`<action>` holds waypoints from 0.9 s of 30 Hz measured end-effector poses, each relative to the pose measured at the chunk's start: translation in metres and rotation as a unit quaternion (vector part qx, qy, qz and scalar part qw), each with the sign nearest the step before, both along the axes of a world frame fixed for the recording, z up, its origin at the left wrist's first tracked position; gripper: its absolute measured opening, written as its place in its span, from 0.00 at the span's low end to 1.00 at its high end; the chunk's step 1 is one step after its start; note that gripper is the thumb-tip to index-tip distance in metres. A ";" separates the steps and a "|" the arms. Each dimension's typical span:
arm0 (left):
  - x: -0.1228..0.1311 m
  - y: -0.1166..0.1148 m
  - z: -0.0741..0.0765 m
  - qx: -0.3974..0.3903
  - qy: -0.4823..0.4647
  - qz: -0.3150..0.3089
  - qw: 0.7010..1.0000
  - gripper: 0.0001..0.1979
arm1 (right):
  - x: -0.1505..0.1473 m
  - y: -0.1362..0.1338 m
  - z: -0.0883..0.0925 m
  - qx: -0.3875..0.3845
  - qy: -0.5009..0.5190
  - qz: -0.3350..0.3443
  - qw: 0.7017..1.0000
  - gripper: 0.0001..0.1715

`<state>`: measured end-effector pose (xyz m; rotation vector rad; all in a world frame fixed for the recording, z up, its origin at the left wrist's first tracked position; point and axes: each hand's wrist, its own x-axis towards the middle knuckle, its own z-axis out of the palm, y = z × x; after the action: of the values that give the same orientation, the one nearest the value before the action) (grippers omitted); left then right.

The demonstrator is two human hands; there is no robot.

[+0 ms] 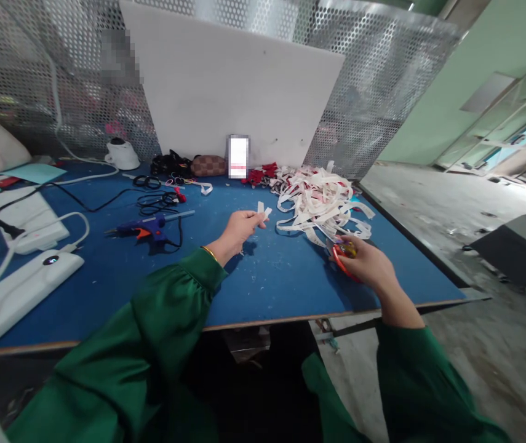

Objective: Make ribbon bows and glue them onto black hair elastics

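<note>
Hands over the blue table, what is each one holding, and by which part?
Left hand pinches a short white strip by its near end. Right hand grips red scissors by the handles.

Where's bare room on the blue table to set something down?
Bare table runs along the near edge between the left hand, pinching a ribbon piece, and the right hand holding scissors; also this side of the glue gun. Crowded: ribbon pile far right, cables and power strips left.

Count: one blue glue gun (149,226), one red scissors (342,252), one ribbon heap (320,200), one short ribbon piece (263,210). Two white power strips (27,221) (27,289), one checkered pouch (208,165), one white board (239,86). Two hands: left hand (237,231), right hand (368,264).
</note>
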<state>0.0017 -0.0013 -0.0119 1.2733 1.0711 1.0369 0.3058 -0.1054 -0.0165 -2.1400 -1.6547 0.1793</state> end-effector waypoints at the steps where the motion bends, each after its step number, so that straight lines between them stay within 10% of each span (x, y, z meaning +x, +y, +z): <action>1: 0.001 -0.001 0.001 -0.014 -0.008 -0.005 1.000 0.16 | 0.014 0.002 0.000 -0.014 -0.056 0.003 0.998 0.32; 10: 0.004 -0.001 0.001 -0.115 -0.073 -0.010 0.991 0.04 | 0.057 0.028 0.013 -0.062 -0.125 0.106 0.985 0.24; 15: 0.007 -0.002 0.007 -0.105 -0.131 0.025 0.986 0.05 | -0.036 0.040 0.030 0.073 0.099 0.163 0.979 0.19; 21: 0.007 -0.007 0.014 -0.027 -0.215 0.046 0.975 0.10 | -0.166 0.083 0.010 -0.066 0.541 0.275 0.792 0.19; 27: -0.003 0.011 0.000 0.021 -0.120 0.163 0.979 0.09 | -0.179 0.095 -0.017 -0.123 0.557 0.266 0.777 0.20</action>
<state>-0.0013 0.0099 -0.0114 0.9921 1.0944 1.4285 0.1272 -0.0100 -0.0338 -1.0973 -1.3805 1.5535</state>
